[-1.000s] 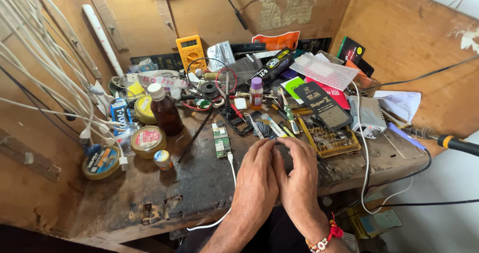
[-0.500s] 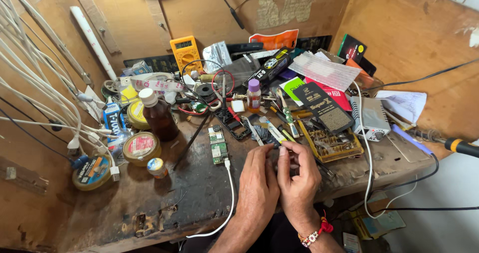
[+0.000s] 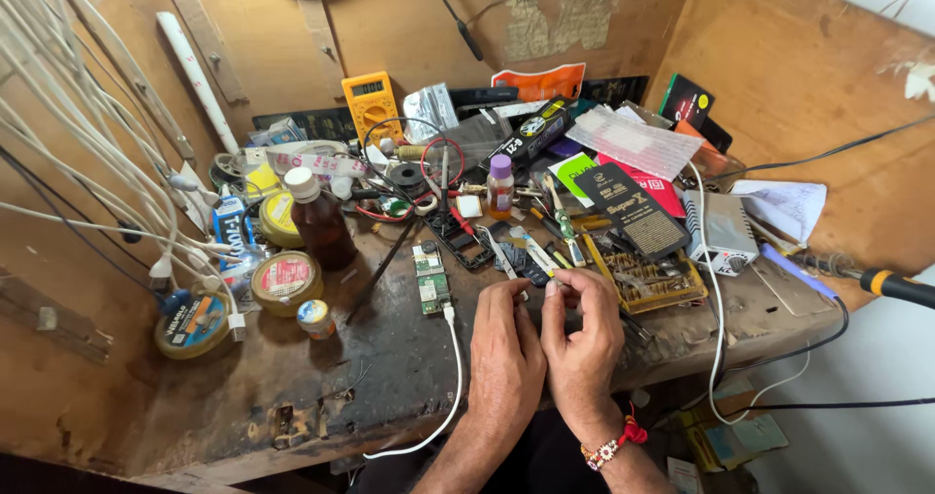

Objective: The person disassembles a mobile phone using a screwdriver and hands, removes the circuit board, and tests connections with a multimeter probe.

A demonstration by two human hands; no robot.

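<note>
My left hand (image 3: 506,353) and my right hand (image 3: 584,333) rest side by side at the front of the worn wooden bench (image 3: 292,397). Their fingertips meet and pinch a small dark part (image 3: 534,276), which the fingers mostly hide. Just left of my left hand lies a green circuit board (image 3: 430,278) with a white cable (image 3: 456,367) plugged in. The cable runs off the front edge. An open box of screwdriver bits (image 3: 651,282) sits right of my right hand.
The back of the bench is crowded: a yellow multimeter (image 3: 370,104), a brown bottle (image 3: 319,221), a purple-capped vial (image 3: 500,186), round tins (image 3: 285,282) and tweezers. White wires (image 3: 88,192) hang at the left. A soldering iron handle (image 3: 896,285) pokes in from the right.
My hands have shifted slightly right and away from me, and their fingers have curled from lying flat to pinching at the tips. The view has tilted a little.
</note>
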